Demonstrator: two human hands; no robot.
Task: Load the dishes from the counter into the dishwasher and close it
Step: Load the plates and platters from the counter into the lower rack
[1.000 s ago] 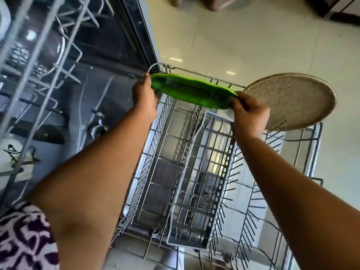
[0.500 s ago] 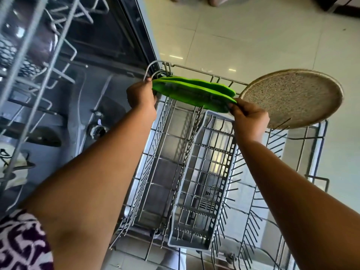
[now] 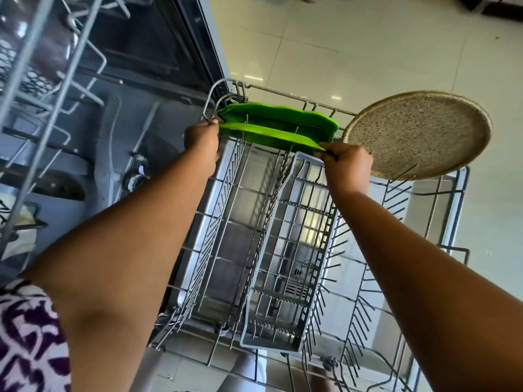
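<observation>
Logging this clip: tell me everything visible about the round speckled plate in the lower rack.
The round speckled plate is beige-brown and stoneware-looking, with a flat grainy face and a low raised rim. It stands tilted at the far right corner of the lower rack, its lower edge among the wire tines. The green dish ends beside its left edge; the right hand holding that dish is close by.

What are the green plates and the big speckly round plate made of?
The green plates: probably plastic, bright even colour, thin wavy edges, slight sheen. The speckled round plate: looks like stoneware or ceramic, matte grainy beige speckle with a raised rim, though melamine is possible.
</observation>
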